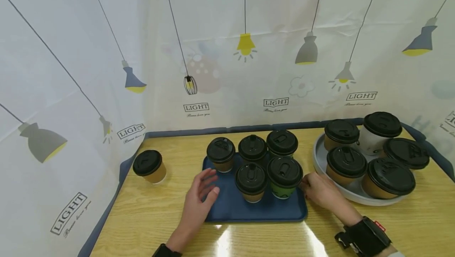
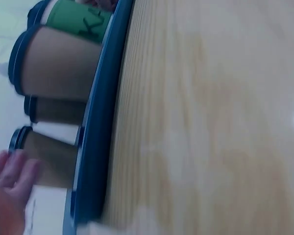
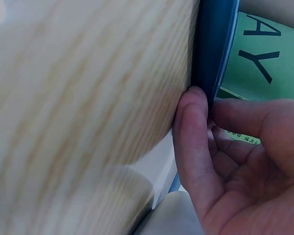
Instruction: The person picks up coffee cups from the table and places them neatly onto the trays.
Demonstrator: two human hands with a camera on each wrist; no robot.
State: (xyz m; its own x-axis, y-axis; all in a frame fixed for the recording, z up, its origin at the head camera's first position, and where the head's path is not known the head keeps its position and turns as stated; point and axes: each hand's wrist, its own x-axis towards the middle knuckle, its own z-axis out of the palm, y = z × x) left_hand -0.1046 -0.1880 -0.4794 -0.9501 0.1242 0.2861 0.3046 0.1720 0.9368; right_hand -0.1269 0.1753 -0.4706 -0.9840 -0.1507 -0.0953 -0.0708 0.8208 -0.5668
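A blue tray (image 1: pixel 227 205) holds several paper cups with black lids, among them a green cup (image 1: pixel 283 188) at its right and a brown cup (image 1: pixel 224 166) at its back left. My right hand (image 1: pixel 320 192) is at the tray's right edge; in the right wrist view, thumb and index finger (image 3: pixel 193 127) pinch the rim beside the green cup. Beside the tray's left edge, my left hand (image 1: pixel 199 201) has its fingers loosely spread, holding nothing. In the left wrist view those fingers (image 2: pixel 24 176) overlap the nearest brown cup (image 2: pixel 51 156).
A round grey-white tray (image 1: pixel 355 196) crowded with lidded cups stands just right of my right hand. One brown lidded cup (image 1: pixel 153 166) sits alone at the left on the wooden table (image 1: pixel 170 205). A lamp-printed cloth (image 1: pixel 227 111) hangs along the back and left.
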